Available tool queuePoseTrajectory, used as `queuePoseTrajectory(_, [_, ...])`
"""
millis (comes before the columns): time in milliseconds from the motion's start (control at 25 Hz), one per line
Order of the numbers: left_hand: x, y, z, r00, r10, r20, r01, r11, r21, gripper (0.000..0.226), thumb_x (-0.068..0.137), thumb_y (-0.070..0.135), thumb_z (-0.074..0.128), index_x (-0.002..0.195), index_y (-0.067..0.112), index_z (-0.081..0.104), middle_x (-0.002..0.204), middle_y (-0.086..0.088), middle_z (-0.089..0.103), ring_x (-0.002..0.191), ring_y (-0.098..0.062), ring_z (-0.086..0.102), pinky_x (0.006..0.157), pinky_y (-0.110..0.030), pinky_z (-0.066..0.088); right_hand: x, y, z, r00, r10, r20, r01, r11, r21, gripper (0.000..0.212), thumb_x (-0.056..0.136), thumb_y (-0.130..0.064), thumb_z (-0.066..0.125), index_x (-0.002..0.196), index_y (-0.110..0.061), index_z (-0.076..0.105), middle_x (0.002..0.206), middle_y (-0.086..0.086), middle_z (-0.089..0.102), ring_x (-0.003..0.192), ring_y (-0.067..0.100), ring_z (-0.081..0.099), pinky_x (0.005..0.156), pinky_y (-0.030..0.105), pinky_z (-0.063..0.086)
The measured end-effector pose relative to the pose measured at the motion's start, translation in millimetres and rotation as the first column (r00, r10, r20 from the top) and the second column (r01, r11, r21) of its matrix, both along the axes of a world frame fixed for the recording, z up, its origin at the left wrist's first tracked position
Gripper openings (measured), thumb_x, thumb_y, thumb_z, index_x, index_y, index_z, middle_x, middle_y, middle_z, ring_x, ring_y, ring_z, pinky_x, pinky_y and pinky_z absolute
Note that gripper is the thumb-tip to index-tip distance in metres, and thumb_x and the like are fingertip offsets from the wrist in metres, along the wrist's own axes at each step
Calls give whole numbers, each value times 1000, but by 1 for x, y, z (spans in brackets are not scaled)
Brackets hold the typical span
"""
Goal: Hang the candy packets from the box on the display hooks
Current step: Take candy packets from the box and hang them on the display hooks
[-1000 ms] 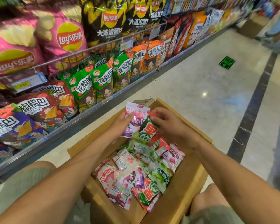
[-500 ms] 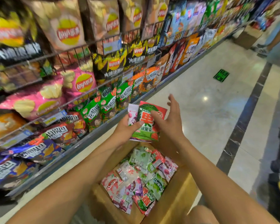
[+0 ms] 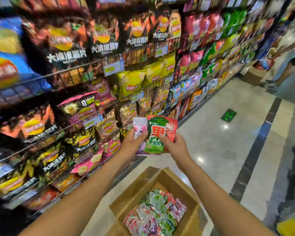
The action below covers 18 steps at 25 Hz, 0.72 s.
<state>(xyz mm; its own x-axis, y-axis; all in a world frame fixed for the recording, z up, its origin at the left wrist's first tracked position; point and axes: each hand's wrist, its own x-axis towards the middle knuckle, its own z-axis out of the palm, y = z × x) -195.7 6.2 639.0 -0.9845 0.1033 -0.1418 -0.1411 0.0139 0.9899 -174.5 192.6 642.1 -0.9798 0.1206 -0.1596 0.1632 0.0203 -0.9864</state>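
I hold two candy packets up in front of the snack shelves. My left hand [image 3: 134,142] grips a pink-and-white packet [image 3: 138,127] from below. My right hand [image 3: 174,146] grips a green-and-red packet [image 3: 158,133] at its lower right side, thumb across its front. The two packets overlap, the green one in front. Below them the open cardboard box [image 3: 126,200] stands on the floor, holding several more pink, green and red candy packets [image 3: 157,213]. No display hook is discernible in the blurred view.
Wire racks of chip bags [image 3: 85,103] fill the left side and run down the aisle. Glossy tiled floor [image 3: 216,133] lies to the right, with a green floor sticker [image 3: 228,115]. A person's legs [image 3: 283,70] and another box [image 3: 253,76] stand far down the aisle.
Both hands have lifted the two packets out of the box and up to shelf height. The view has tilted up, so the box now sits low in the frame.
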Motion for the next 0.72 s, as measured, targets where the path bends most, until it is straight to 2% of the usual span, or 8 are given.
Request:
queuePoseTrajectory(80, [7,-11,52,999,30,-34,-30,999,14,39,101,42,65,134,27,52,121,19,63,113,-1,62,96,-25,48,1,1,50,1000,-1,-18,1,1000,24,27,91,-30,79,114,-18,72,104,0,80,100,22,76,89,44,62])
queuePoseTrajectory(120, [8,-20,69,998,36,-59,-35,999,10,59,95,55,66,143,25,50,135,17,60,124,-5,58,107,-30,45,1,1,71,1000,9,-27,-8,1000,25,31,90,-35,79,116,-19,72,107,-1,80,103,23,76,94,48,60])
queuePoseTrajectory(160, [13,-25,87,996,48,-76,-48,999,9,74,91,62,66,151,23,45,145,16,53,132,-7,52,115,-34,41,3,-1,89,999,13,-42,-12,1000,22,29,90,-35,79,115,-21,72,107,-3,80,104,23,75,96,48,59])
queuePoseTrajectory(240, [25,-41,118,989,80,-123,-78,997,20,77,94,61,65,157,24,37,150,19,41,137,-6,43,120,-37,34,9,-6,125,996,27,-86,-25,999,26,18,93,-31,77,109,-24,71,104,-5,79,104,20,74,95,43,58])
queuePoseTrajectory(400, [67,-75,166,959,195,-204,-195,981,18,82,92,65,66,158,24,38,156,18,40,143,-10,42,114,-33,39,30,-27,178,975,132,-179,-121,990,72,41,88,-45,79,121,-23,69,115,-7,76,110,14,70,100,41,54])
queuePoseTrajectory(520, [109,-98,196,934,262,-242,-264,964,24,39,105,36,60,140,31,42,131,25,51,126,-3,51,96,-20,40,46,-52,202,949,220,-223,-202,974,103,16,94,-37,74,104,-26,70,107,-8,75,102,10,69,93,35,54])
queuePoseTrajectory(640, [154,-129,216,896,364,-253,-370,929,26,33,107,27,57,139,29,46,128,26,54,125,-5,54,91,-17,42,68,-89,222,908,325,-263,-302,945,125,3,98,-29,70,99,-29,67,101,-14,73,94,2,68,75,17,52])
queuePoseTrajectory(720, [182,-158,218,846,454,-281,-467,884,21,34,106,30,60,139,27,53,130,23,61,123,-5,60,84,-11,47,83,-118,230,872,400,-283,-379,917,127,3,99,-27,69,100,-30,67,101,-14,73,96,2,68,71,17,50])
